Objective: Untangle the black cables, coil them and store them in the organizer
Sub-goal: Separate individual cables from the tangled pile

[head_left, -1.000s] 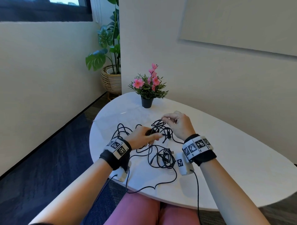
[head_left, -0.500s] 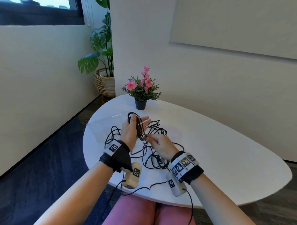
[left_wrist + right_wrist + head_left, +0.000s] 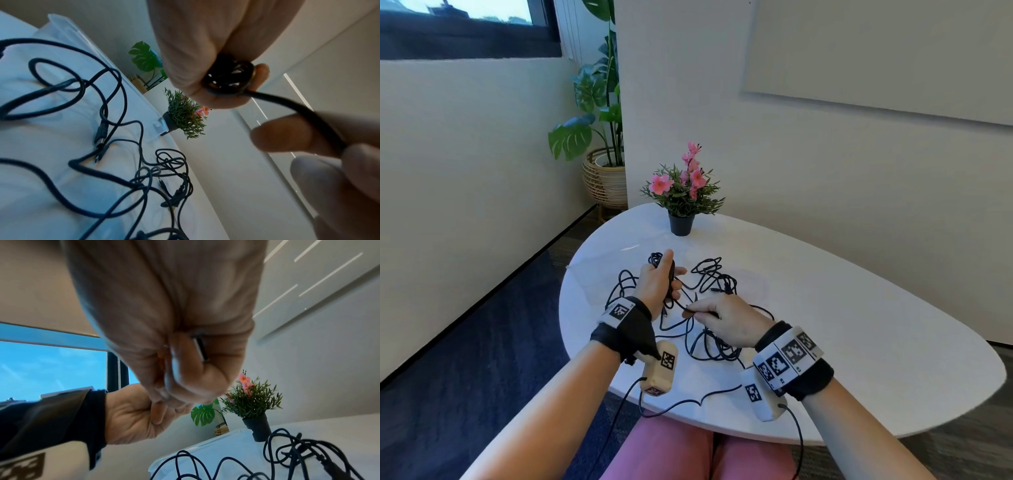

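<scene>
Several black cables (image 3: pixel 710 279) lie tangled on the white table (image 3: pixel 859 325). My left hand (image 3: pixel 664 277) is raised over them and grips a small upright coil of black cable (image 3: pixel 670 270), thumb on top; the left wrist view shows the coil (image 3: pixel 228 79) clamped between thumb and fingers. A strand runs from the coil to my right hand (image 3: pixel 697 311), which pinches it just above the table. In the right wrist view a metal plug (image 3: pixel 199 347) sits inside the curled right fingers. A clear plastic organizer (image 3: pixel 159 125) lies behind the tangle, and I cannot see what is inside it.
A small black pot of pink flowers (image 3: pixel 681 222) stands at the table's far side. The wrist cameras' own leads (image 3: pixel 671 407) hang over the near edge. A large plant in a woven basket (image 3: pixel 606 178) stands on the floor by the wall.
Both hands were down on the tangle a second ago. The left hand has lifted the coil upright and closed its fingers round it. The right hand has drawn back toward me with a strand.
</scene>
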Action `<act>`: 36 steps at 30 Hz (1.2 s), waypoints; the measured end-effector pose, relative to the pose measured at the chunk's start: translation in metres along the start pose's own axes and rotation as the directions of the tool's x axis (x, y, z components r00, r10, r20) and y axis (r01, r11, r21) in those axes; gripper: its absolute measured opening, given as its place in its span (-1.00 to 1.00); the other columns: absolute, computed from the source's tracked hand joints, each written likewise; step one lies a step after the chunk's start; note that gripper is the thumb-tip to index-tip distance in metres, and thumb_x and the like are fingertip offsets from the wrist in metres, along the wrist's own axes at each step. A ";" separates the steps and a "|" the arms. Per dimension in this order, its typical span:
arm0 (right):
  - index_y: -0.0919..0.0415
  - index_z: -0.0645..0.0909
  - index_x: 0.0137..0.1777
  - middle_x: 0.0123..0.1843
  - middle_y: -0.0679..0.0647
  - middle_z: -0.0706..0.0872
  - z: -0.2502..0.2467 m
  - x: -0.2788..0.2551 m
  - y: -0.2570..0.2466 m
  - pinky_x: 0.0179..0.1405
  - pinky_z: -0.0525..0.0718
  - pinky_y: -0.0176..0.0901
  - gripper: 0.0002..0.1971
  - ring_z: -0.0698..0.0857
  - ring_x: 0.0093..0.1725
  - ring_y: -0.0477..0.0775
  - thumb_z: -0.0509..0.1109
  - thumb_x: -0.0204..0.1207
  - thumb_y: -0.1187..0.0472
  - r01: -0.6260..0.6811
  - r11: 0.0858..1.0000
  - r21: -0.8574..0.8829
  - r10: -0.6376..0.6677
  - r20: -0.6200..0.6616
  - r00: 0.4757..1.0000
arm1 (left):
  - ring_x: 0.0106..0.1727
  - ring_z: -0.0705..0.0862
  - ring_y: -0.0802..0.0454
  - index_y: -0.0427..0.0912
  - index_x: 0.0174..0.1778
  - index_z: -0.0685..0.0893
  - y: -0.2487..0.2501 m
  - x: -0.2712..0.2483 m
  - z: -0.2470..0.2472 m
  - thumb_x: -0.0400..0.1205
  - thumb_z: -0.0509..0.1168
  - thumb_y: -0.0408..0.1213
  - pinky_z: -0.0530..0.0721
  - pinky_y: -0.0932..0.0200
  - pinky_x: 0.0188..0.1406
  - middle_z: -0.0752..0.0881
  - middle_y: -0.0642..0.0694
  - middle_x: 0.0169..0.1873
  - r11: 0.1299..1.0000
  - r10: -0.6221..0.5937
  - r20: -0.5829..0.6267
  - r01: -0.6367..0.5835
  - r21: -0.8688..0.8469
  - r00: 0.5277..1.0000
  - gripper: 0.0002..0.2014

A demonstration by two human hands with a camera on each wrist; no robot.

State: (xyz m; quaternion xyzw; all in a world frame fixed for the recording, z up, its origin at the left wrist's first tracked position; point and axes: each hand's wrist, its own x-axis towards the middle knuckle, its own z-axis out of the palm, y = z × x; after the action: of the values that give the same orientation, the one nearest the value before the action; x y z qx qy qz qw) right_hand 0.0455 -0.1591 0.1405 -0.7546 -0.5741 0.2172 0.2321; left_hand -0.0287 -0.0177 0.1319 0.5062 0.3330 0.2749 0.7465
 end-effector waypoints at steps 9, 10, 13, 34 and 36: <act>-0.01 0.72 0.18 -0.39 0.13 0.51 -0.002 -0.008 -0.002 -0.43 0.33 -0.18 -0.71 0.39 -0.44 0.08 0.19 0.65 0.22 -0.005 0.994 0.107 0.005 0.001 1.000 | -0.60 0.39 0.18 0.03 0.30 0.40 0.004 -0.003 -0.010 0.76 0.03 -0.07 0.43 0.32 -0.67 0.57 -0.16 -0.13 0.974 0.039 0.097 -0.016 -0.228 0.995 -0.77; 0.00 0.72 0.17 -0.40 0.13 0.48 -0.001 -0.007 -0.002 -0.43 0.31 -0.17 -0.72 0.38 -0.44 0.09 0.19 0.66 0.22 -0.005 0.992 0.124 0.005 0.001 1.000 | -0.60 0.40 0.17 -0.04 0.23 0.42 0.005 -0.003 -0.009 0.76 0.05 -0.07 0.43 0.32 -0.67 0.58 -0.16 -0.12 0.968 0.047 0.080 -0.025 -0.252 0.996 -0.79; 0.01 0.72 0.17 -0.39 0.11 0.51 0.000 -0.006 -0.002 -0.41 0.34 -0.17 -0.72 0.39 -0.43 0.10 0.20 0.65 0.21 -0.012 0.989 0.149 0.010 0.014 1.000 | -0.60 0.42 0.17 -0.14 0.12 0.43 0.006 0.000 -0.009 0.76 0.08 -0.12 0.44 0.32 -0.65 0.60 -0.21 0.00 0.961 0.056 0.074 -0.034 -0.274 0.996 -0.83; 0.08 0.67 0.24 0.06 -0.02 0.64 -0.001 0.008 -0.003 -0.02 0.57 -0.41 -0.73 0.64 -0.11 -0.14 0.32 0.61 0.05 -0.015 0.965 0.262 0.151 -0.509 0.848 | -0.48 0.53 0.11 -0.25 0.00 0.50 -0.004 -0.016 -0.001 0.77 0.04 -0.17 0.50 0.19 -0.53 0.49 -0.14 -0.32 0.940 0.191 0.250 -0.250 0.232 0.949 -0.76; 0.08 0.72 0.18 -0.01 -0.04 0.67 -0.006 0.013 -0.003 -0.03 0.63 -0.22 -0.75 0.68 -0.16 -0.02 0.35 0.59 0.06 0.003 0.960 0.278 0.155 -0.542 0.826 | -0.49 0.49 0.11 -0.19 -0.05 0.45 -0.008 -0.020 0.002 0.77 0.01 -0.16 0.48 0.18 -0.53 0.44 -0.11 -0.33 0.947 0.183 0.272 -0.244 0.211 0.945 -0.79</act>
State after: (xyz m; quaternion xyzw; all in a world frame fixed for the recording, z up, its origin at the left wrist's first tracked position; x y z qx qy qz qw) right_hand 0.0499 -0.1459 0.1466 -0.7691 -0.4156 0.0714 0.4803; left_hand -0.0393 -0.0365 0.1295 0.6570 0.2105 0.2465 0.6806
